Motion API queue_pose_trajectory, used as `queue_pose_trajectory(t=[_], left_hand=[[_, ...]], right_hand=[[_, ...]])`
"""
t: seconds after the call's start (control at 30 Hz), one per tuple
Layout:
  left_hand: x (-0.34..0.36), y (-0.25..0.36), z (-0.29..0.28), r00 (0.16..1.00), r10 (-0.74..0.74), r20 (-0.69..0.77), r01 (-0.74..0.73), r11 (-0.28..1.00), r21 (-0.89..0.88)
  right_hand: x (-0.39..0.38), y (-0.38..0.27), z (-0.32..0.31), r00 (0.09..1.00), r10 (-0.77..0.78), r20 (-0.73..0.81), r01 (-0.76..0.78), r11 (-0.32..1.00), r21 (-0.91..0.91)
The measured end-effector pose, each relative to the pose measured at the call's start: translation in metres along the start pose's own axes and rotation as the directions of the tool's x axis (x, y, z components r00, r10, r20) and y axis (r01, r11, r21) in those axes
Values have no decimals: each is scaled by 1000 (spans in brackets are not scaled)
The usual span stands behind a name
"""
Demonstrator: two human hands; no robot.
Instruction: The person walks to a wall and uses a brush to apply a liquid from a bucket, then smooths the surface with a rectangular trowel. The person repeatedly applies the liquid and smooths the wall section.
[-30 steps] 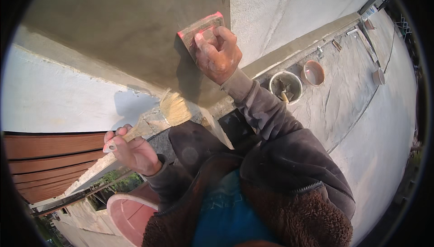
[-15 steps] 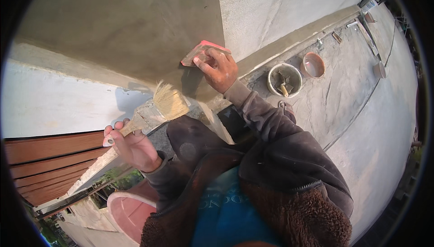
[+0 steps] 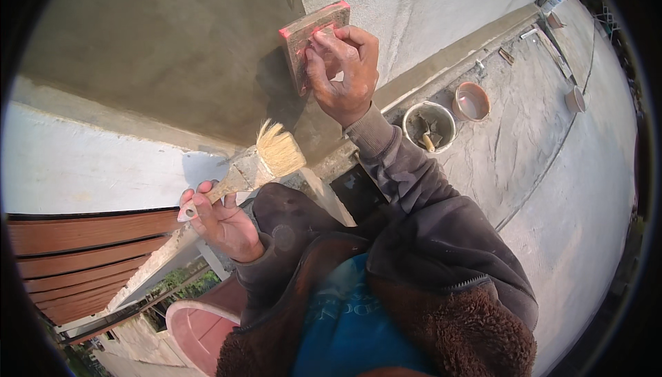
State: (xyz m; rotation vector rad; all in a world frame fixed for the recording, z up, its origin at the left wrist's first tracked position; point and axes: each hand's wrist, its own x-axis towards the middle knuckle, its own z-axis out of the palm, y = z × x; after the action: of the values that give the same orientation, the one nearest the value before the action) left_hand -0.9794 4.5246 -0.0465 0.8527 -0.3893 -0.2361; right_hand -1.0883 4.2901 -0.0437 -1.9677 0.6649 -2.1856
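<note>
My right hand (image 3: 347,73) grips the handle of a red plastering float (image 3: 301,40), its edges caked with grey mortar. The float is at the outer corner of the wet plastered wall (image 3: 158,39), tilted; whether its face touches the plaster I cannot tell. In my left hand (image 3: 224,224) is a wide paintbrush (image 3: 248,170) with pale bristles, held by its wooden handle. Its bristles point up and right, below the float and apart from it.
To the right on the concrete floor (image 3: 524,149) stand a white bucket (image 3: 449,135) with a trowel inside and an orange-brown bucket (image 3: 483,112). A small pot (image 3: 575,100) is farther right. A pink tub (image 3: 181,322) sits at lower left, below brown slats (image 3: 89,232).
My right hand has moved the float upward and turned it more upright. My left hand with the paintbrush has shifted a little to the right.
</note>
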Motion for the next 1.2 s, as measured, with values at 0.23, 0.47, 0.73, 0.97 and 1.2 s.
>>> queue_pose_trajectory(t=[0.23,0.47,0.73,0.97,1.2], left_hand=[[2,27,-29,990,141,-21,-141,990,10],[8,18,-25,996,86,-2,-86,996,-6],[4,14,-38,999,17,40,-15,999,-51],[8,15,-27,997,20,69,-13,995,-97],[4,18,-31,994,10,111,1,995,-96]], right_hand=[[140,-40,55,923,-315,-219,317,948,-27],[-21,16,37,984,-178,-11,176,979,-107],[113,-21,60,922,-341,-184,335,940,-68],[-27,27,34,971,-239,-21,236,967,-98],[144,-32,55,908,-325,-264,334,943,-10]])
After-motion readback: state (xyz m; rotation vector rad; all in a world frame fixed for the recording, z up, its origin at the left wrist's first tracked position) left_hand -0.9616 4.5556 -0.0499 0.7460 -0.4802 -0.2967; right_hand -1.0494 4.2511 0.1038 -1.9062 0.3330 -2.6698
